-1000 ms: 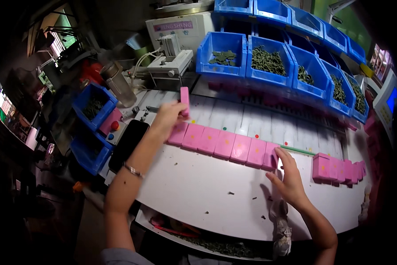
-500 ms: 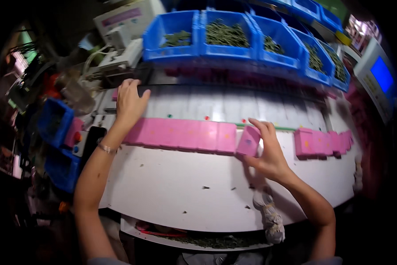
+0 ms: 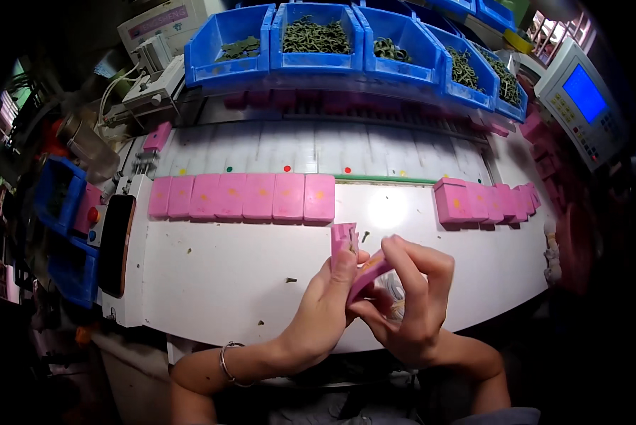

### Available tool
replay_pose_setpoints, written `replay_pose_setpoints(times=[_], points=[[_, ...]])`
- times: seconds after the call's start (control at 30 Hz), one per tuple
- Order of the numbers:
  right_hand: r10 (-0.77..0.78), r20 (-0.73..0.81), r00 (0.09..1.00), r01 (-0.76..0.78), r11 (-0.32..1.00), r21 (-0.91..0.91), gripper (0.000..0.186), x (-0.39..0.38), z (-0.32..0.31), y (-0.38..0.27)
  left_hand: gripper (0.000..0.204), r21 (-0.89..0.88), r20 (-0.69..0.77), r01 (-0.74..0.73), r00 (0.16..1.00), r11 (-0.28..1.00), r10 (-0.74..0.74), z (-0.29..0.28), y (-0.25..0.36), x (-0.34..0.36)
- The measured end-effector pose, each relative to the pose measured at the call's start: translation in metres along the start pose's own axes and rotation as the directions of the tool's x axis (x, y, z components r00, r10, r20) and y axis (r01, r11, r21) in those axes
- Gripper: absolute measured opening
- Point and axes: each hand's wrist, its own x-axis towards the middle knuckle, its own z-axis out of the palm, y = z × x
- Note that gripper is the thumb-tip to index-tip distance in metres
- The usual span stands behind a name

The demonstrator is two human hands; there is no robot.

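In front of me, above the white table (image 3: 212,276), both hands hold a pink rubber mould (image 3: 342,235) parted into two halves. My left hand (image 3: 316,308) grips the upright half, its thumb pressed on the inner face. My right hand (image 3: 411,312) has its fingers bent around the tilted other half (image 3: 369,276). The halves spread apart at the top and come close together at the bottom. Fingers cover what lies between them. Beyond my left hand, a row of closed pink moulds (image 3: 241,196) stands side by side. A second row of pink moulds (image 3: 473,202) is at the right.
Blue bins (image 3: 318,62) with small green pieces line the back. A phone (image 3: 117,244) lies at the left, near more blue bins (image 3: 61,195). At the right stands a control panel (image 3: 583,99) with a blue screen. Small dark green bits (image 3: 291,280) are scattered on the table.
My right hand has brought a pink mould from the row's right end toward me. My left hand has come down from the far left to meet it, and the mould is now parted.
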Motion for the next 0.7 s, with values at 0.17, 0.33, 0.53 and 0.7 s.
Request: replay_pose_setpoints(times=[0.17, 0.33, 0.53, 0.7], points=[[-0.126, 0.053, 0.991, 0.113, 0.974, 0.198, 0.042, -0.036, -0.010, -0.019, 0.063, -0.045, -0.089, -0.058, 0.995, 0.997, 0.054, -0.009, -0.013, 0.009], [0.236, 0.348, 0.907, -0.377, 0.823, 0.424, 0.031, -0.028, -0.027, -0.015, 0.066, 0.205, -0.043, -0.128, 0.989, 0.970, 0.140, -0.011, -0.017, -0.001], [0.400, 0.224, 0.889, -0.455, 0.712, 0.535, 0.017, -0.006, -0.008, -0.009, 0.055, 0.231, -0.005, -0.122, 0.992, 0.965, 0.127, -0.002, -0.015, -0.019], [0.464, 0.388, 0.796, -0.604, 0.577, 0.550, 0.012, -0.005, -0.008, -0.007, 0.054, 0.287, -0.036, -0.090, 0.994, 0.954, 0.104, -0.010, -0.019, -0.020]])
